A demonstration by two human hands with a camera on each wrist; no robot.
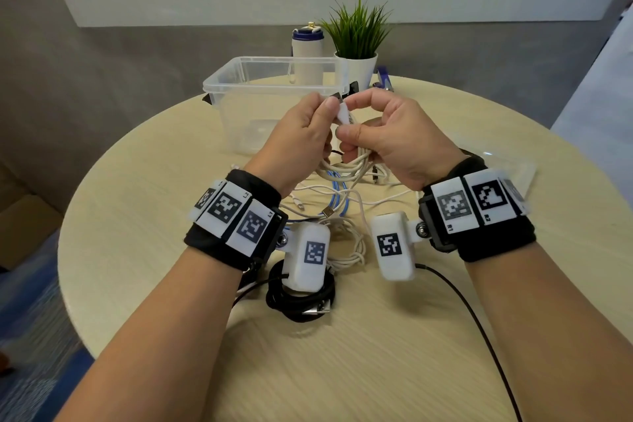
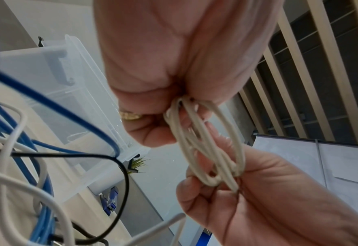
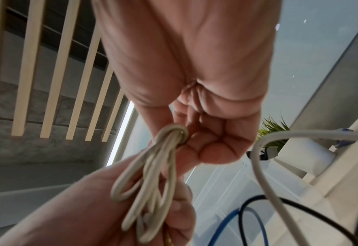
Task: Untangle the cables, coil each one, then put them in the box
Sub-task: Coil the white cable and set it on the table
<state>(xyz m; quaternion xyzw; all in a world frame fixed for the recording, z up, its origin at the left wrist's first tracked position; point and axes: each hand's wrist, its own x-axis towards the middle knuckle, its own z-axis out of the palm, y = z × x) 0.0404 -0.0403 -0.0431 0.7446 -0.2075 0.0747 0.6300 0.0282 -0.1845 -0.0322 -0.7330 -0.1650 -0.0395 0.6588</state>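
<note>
Both hands hold one coiled white cable (image 1: 346, 161) above the table, in front of the clear plastic box (image 1: 226, 79). My left hand (image 1: 305, 130) grips the coil's loops (image 2: 207, 144) and pinches its white plug (image 1: 342, 113) at the top. My right hand (image 1: 387, 134) pinches the same bundle (image 3: 152, 174) where one turn is wrapped around it. Under the hands lies a tangle of blue cable (image 1: 337, 192) and thin white cables (image 1: 380, 197). Near me on the table sit a coiled white cable (image 1: 349, 247) and a coiled black cable (image 1: 301, 301).
Behind the box stand a white bottle with a blue cap (image 1: 307, 55) and a potted plant (image 1: 358, 44). The box's clear lid (image 1: 510, 168) lies at the right. A thin black wire (image 1: 479, 329) runs from my right wrist toward the table's near edge.
</note>
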